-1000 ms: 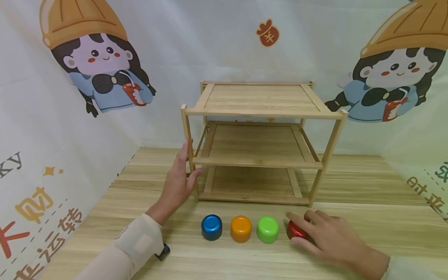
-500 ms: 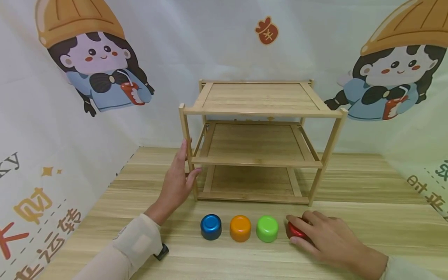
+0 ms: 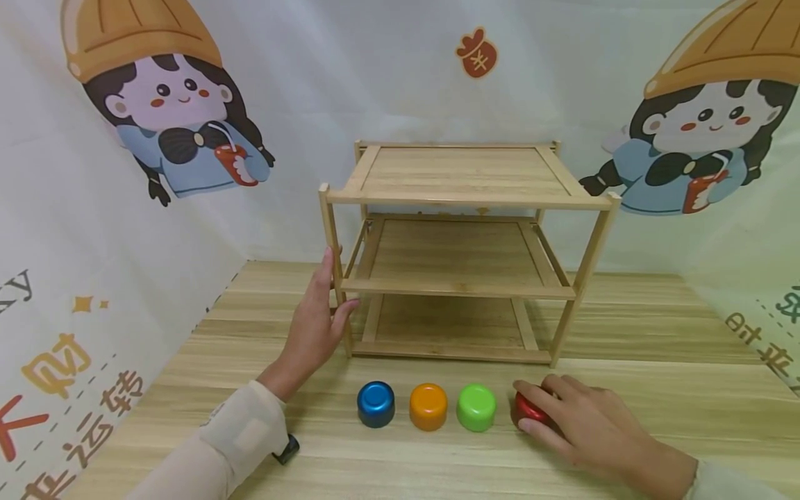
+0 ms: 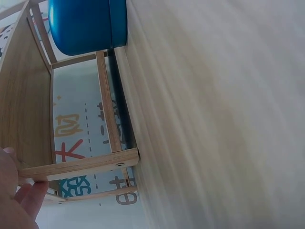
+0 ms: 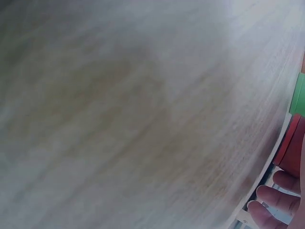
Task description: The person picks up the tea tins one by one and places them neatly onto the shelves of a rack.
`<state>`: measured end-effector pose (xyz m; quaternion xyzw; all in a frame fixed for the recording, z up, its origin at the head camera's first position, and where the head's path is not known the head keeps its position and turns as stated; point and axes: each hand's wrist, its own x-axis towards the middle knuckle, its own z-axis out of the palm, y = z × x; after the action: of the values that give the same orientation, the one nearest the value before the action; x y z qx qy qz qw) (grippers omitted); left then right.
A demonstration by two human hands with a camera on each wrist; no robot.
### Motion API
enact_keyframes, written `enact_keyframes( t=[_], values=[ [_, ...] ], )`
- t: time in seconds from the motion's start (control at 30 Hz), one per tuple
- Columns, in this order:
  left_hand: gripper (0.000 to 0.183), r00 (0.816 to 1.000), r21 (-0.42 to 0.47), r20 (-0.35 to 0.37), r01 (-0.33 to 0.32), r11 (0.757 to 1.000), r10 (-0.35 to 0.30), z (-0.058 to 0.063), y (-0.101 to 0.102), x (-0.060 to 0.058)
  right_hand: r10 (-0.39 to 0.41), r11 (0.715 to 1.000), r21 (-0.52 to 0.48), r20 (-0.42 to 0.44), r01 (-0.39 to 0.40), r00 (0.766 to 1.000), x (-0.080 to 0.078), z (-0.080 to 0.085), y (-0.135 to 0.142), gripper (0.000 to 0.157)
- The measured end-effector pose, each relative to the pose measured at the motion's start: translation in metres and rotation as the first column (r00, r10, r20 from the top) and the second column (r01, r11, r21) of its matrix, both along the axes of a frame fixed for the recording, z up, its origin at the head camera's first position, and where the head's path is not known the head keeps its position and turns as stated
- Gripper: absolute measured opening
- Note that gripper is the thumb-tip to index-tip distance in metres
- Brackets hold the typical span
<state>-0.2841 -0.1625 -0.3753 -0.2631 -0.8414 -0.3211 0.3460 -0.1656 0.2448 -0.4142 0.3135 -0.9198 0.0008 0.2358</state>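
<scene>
In the head view, a three-tier wooden shelf rack [image 3: 459,285] stands in the middle. My left hand [image 3: 312,326] holds its front left post, thumb on the inner side and fingers on the outer side; the left wrist view shows the fingers [image 4: 34,198] at that post. In front of the rack, small shiny round canisters stand in a row: blue [image 3: 376,404], orange [image 3: 428,407], green [image 3: 476,407] and red. My right hand [image 3: 590,423] grips the red canister [image 3: 530,408] between thumb and index finger, covering its right side. The canister rests on the table.
The wood-grain table [image 3: 400,465] carries everything. A white cloth backdrop [image 3: 387,76] with printed cartoon figures closes off the back and sides. A small black object [image 3: 287,450] sticks out under the left cuff.
The view has shifted very slightly. Both hands stay in place, the left at the rack's post and the right at the red canister, and the canisters keep their row.
</scene>
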Motion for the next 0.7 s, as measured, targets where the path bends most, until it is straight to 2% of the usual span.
enact_keyframes(
  t=[0.27, 0.7],
  values=[
    [0.099, 1.000, -0.007, -0.015, 0.004, 1.000, -0.004, 0.000, 0.000, 0.000, -0.005, 1.000, -0.009, 0.019, 0.005, 1.000, 0.001, 0.007, -0.001, 0.045],
    [0.100, 1.000, 0.000, -0.007, 0.006, 1.000, -0.006, 0.001, 0.000, 0.000, 0.012, 1.000, -0.014, -0.012, -0.012, 1.000, 0.000, 0.021, -0.003, 0.043]
  ],
)
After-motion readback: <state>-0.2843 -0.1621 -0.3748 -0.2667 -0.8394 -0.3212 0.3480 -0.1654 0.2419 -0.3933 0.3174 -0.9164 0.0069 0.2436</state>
